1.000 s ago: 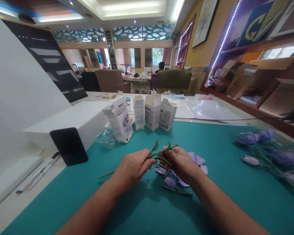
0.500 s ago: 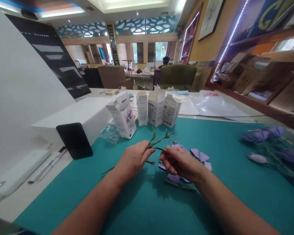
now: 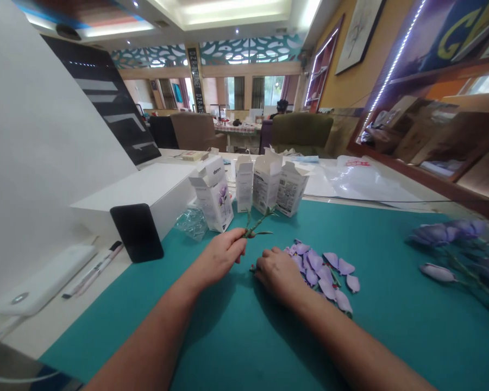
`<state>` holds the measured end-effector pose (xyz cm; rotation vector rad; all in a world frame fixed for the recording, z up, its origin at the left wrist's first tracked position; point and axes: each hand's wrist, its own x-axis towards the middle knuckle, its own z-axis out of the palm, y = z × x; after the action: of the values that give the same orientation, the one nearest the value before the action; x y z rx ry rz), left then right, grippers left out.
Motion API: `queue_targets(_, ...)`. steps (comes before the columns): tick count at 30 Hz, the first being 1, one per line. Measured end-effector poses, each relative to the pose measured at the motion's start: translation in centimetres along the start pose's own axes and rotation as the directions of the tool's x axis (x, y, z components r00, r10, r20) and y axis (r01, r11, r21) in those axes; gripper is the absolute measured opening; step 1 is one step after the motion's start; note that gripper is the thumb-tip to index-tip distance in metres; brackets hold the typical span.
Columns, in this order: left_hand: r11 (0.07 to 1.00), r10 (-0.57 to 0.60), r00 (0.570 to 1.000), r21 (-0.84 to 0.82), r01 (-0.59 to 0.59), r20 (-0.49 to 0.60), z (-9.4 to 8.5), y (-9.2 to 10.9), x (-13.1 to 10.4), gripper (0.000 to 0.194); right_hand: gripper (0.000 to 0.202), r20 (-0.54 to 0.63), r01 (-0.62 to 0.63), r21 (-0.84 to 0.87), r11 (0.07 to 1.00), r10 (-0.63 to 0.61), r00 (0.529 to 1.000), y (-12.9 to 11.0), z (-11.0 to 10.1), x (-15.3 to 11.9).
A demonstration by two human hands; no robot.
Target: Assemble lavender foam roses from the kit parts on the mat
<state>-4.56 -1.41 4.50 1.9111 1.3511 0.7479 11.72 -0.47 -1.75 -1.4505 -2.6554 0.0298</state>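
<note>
My left hand (image 3: 222, 252) is closed around a green artificial flower stem (image 3: 262, 221) with narrow leaves, held above the mat. Lower and to the right, my right hand (image 3: 279, 274) rests on the mat with its fingers curled down. At those fingertips a short green stem piece (image 3: 252, 269) with a red tip shows, mostly covered by the fingers. Loose lilac petals (image 3: 314, 260) lie heaped just beyond and to the right of that hand, with a few green pieces among them.
Several opened white flower boxes (image 3: 217, 203) stand at the back of the teal mat (image 3: 383, 326), beside crumpled clear plastic (image 3: 192, 223). A black phone (image 3: 137, 232) leans against a white box (image 3: 138, 182) on the left. Finished lilac flowers (image 3: 440, 233) lie far right.
My right hand has let go of the leaf on the stem and moved down to the small green piece on the mat. My left hand keeps the stem. The view has shifted slightly.
</note>
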Motion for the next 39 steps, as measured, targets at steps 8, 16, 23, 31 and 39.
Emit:
queue_targets(8,0.997,0.036,0.999,-0.061,-0.037,-0.012,-0.5,0.1,-0.3,0.02,0.012,-0.056,-0.028,0.076,0.997,0.032,0.998,1.0,0.2,-0.7)
queue_targets(16,1.0,0.017,1.0,-0.012,-0.017,0.007,0.5,0.4,0.0,0.019,0.015,-0.044,-0.002,0.105,0.994,0.007,0.999,1.1,0.0,-2.5)
queue_targets(23,1.0,0.014,0.997,-0.028,-0.012,0.078,1.4,0.3,0.3,0.018,0.013,-0.1,0.003,0.267,0.964,0.024,0.995,2.1,0.0,-3.0)
queue_targets(31,0.996,-0.047,0.987,-0.071,0.058,0.155,1.6,0.3,0.2,0.032,0.025,-0.057,-0.137,0.889,0.436,0.403,0.913,6.3,-1.5,-4.9)
queue_targets(39,0.999,-0.049,0.984,-0.015,0.053,0.171,1.9,-0.1,0.4,0.039,0.036,0.013,-0.249,0.919,0.305,0.609,0.793,9.4,-2.9,-6.7)
